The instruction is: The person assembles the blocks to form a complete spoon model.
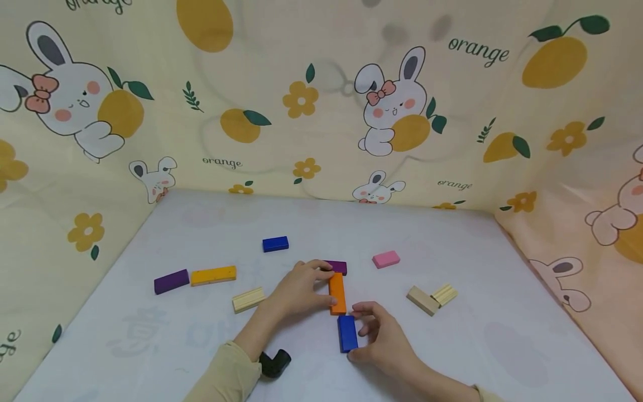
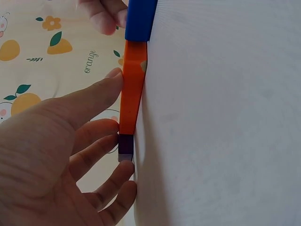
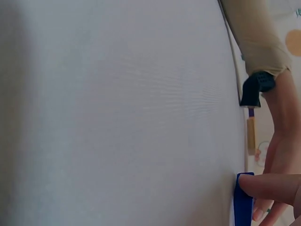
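In the head view, an orange wooden block [image 1: 337, 293] lies lengthwise on the table between a purple block [image 1: 336, 267] at its far end and a blue block [image 1: 348, 334] at its near end. My left hand [image 1: 300, 293] holds the orange block, its thumb on the side and its fingers bent near the purple block. In the left wrist view, the orange block [image 2: 132, 89] meets the blue block [image 2: 140, 21]. My right hand [image 1: 382, 338] grips the blue block, with the thumb at its near end; the right wrist view shows that thumb on the blue block [image 3: 243, 200].
Toward the left lie a dark purple block [image 1: 171, 282], a yellow block [image 1: 213, 276], a natural wood block [image 1: 248, 300] and another blue block [image 1: 275, 244]. A pink block [image 1: 385, 259] and two wood blocks [image 1: 423, 300] lie right. A black device [image 1: 276, 364] sits at the left wrist.
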`<state>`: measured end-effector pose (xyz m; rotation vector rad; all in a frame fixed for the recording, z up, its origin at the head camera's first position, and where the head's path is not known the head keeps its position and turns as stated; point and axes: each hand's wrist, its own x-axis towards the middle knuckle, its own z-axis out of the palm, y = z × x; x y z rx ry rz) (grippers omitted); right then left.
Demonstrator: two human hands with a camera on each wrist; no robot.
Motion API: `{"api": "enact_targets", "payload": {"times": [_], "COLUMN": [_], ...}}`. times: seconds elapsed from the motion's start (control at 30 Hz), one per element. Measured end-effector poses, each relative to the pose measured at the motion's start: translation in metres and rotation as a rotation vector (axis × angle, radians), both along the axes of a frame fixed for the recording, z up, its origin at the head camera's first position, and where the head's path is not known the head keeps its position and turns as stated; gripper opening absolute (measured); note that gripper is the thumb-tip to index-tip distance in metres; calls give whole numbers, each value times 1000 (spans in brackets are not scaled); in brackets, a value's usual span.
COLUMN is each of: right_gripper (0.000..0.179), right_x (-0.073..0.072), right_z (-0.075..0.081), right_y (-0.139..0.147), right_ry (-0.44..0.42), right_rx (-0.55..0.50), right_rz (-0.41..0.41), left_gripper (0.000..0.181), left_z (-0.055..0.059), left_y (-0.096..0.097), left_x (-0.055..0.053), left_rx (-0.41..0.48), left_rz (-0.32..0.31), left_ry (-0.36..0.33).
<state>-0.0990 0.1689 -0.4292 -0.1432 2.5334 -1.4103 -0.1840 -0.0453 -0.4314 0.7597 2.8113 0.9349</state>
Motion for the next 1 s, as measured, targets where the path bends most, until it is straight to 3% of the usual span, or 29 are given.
{"api": "enact_targets", "payload": {"times": [0.5, 1.0], "right_gripper": [84, 87], "right_x": [0, -6], "right_z": [-2, -2], "right_y": [-6, -6], "right_ry": [-7, 0], "right_rx": [-82, -73], "right_rz": [0, 53], "left_gripper": [58, 58], "left_z": [-1, 1], "left_y": [0, 1], "left_x": [1, 1], "left_rx": [-5, -1], "left_rz": [10, 9], "left_ry": [7, 3]}}
